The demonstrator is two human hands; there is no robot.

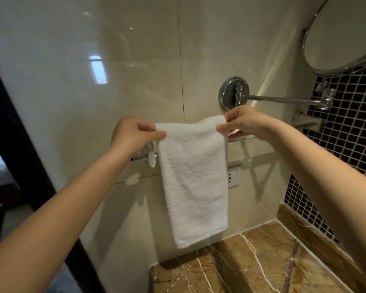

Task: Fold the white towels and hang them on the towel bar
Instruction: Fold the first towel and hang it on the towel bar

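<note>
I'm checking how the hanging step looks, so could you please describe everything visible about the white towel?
The white towel is a small terry cloth with a nubby pile, folded into a narrow strip. It hangs straight down in front of the glossy beige wall, its stitched lower hem just above the brown marble counter. The left hand pinches its upper left corner and the right hand its upper right. Its top lies at the towel bar, which it mostly hides; whether it is draped over cannot be told.

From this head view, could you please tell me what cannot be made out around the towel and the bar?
- Towel bar: its middle is hidden behind the white towel.
- Whether the towel is draped over the bar: hidden by the towel, the left hand and the right hand.
- Round mirror: cut off by the right edge.
- Wall socket: partly covered by the towel.
</note>
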